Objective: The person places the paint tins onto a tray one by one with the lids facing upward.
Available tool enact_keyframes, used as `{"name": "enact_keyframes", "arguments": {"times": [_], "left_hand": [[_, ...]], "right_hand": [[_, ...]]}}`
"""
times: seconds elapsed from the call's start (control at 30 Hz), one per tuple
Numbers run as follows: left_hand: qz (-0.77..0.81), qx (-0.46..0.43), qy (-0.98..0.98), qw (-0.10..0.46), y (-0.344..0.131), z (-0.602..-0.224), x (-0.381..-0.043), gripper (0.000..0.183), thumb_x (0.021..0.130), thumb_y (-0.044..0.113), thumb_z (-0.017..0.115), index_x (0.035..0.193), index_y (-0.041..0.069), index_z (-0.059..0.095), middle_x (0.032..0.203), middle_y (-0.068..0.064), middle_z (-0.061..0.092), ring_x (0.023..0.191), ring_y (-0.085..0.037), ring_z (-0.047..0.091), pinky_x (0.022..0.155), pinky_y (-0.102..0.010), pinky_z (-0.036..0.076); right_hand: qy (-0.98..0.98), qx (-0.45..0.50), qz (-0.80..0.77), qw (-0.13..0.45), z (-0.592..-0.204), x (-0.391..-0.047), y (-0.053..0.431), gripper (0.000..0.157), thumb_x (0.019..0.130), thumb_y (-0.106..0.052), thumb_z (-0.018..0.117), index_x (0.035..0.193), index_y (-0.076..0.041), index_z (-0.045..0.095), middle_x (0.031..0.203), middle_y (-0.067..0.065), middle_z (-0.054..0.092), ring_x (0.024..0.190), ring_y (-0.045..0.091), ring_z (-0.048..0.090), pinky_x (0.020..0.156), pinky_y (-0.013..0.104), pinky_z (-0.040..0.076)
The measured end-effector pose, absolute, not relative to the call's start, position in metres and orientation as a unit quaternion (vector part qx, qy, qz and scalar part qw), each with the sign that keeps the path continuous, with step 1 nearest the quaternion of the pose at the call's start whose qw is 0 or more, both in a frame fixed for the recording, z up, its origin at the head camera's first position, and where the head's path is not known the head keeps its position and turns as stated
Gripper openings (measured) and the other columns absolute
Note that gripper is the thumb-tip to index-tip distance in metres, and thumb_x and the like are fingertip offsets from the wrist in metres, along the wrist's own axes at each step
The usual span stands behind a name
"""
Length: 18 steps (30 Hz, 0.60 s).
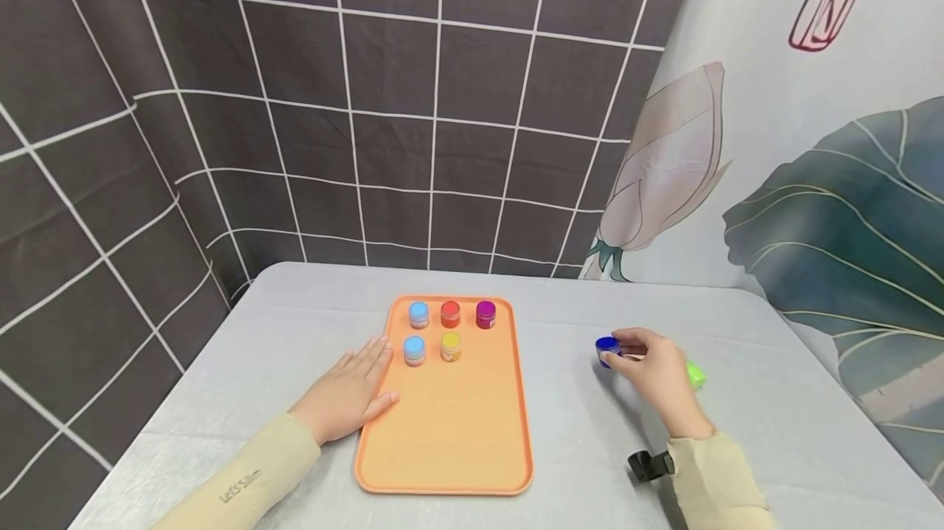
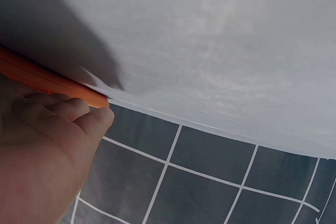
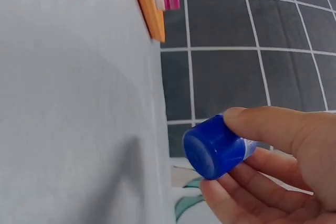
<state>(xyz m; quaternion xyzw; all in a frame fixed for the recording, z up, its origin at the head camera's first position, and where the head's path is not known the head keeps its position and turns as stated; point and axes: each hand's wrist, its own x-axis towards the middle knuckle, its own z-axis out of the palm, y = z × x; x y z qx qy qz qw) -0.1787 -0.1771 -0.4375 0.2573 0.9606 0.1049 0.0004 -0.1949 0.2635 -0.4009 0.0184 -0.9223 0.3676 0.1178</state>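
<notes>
A dark blue jar (image 1: 608, 351) is pinched between the thumb and fingers of my right hand (image 1: 660, 374), held over the table right of the tray. Up close in the right wrist view, the blue jar (image 3: 212, 148) is tilted. My left hand (image 1: 350, 391) rests with straight fingers on the left rim of an orange tray (image 1: 446, 432). Small jars stand in the tray's far part: a light blue jar (image 1: 419, 315), a red jar (image 1: 450, 314) and a purple jar (image 1: 485, 315) at the back, then another light blue jar (image 1: 415, 351) and a yellow jar (image 1: 451, 347) before them.
A bright green object (image 1: 696, 374) lies on the grey-white table (image 1: 568, 448), partly hidden behind my right hand. A black device (image 1: 651, 465) sits at the right wrist. Dark cloth with white grid lines (image 1: 391, 145) hangs behind the table, with a flower-patterned cloth (image 1: 678, 153) at right.
</notes>
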Motion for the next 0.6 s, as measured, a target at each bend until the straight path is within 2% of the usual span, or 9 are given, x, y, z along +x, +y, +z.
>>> {"name": "enact_keyframes", "arguments": {"times": [0.1, 0.2, 0.47, 0.6], "left_hand": [[0.107, 0.256, 0.961, 0.003, -0.177, -0.438, -0.179, 0.072, 0.105, 0.045, 0.05, 0.152, -0.008, 0.037, 0.16, -0.025, 0.033, 0.149, -0.04, 0.03, 0.118, -0.059, 0.028], [0.108, 0.255, 0.961, 0.004, -0.177, -0.438, -0.179, 0.073, 0.105, 0.045, 0.05, 0.152, -0.008, 0.036, 0.16, -0.025, 0.033, 0.149, -0.04, 0.03, 0.118, -0.059, 0.028], [0.104, 0.255, 0.961, 0.002, -0.177, -0.438, -0.179, 0.072, 0.105, 0.045, 0.05, 0.152, -0.008, 0.037, 0.159, -0.025, 0.034, 0.149, -0.04, 0.03, 0.117, -0.059, 0.029], [0.105, 0.256, 0.961, 0.0, -0.177, -0.439, -0.179, 0.072, 0.105, 0.045, 0.051, 0.152, -0.008, 0.037, 0.159, -0.025, 0.034, 0.149, -0.04, 0.03, 0.117, -0.059, 0.03]], "right_hand": [[-0.909, 0.019, 0.402, 0.107, -0.405, -0.197, 0.26, 0.037, 0.084, -0.007, 0.082, 0.116, 0.008, 0.069, 0.103, 0.022, 0.074, 0.096, 0.034, 0.072, 0.077, 0.019, 0.056], [-0.897, 0.02, 0.431, 0.099, -0.41, -0.2, 0.256, 0.038, 0.084, -0.007, 0.083, 0.117, 0.007, 0.07, 0.105, 0.021, 0.074, 0.097, 0.032, 0.073, 0.077, 0.013, 0.052], [-0.866, 0.034, 0.491, 0.094, -0.418, -0.206, 0.243, 0.037, 0.084, -0.004, 0.082, 0.117, 0.006, 0.07, 0.107, 0.021, 0.074, 0.093, 0.015, 0.072, 0.081, 0.015, 0.055], [-0.843, 0.042, 0.528, 0.09, -0.42, -0.209, 0.235, 0.038, 0.084, -0.003, 0.082, 0.119, 0.006, 0.069, 0.11, 0.022, 0.073, 0.098, 0.017, 0.072, 0.084, 0.017, 0.056]]}}
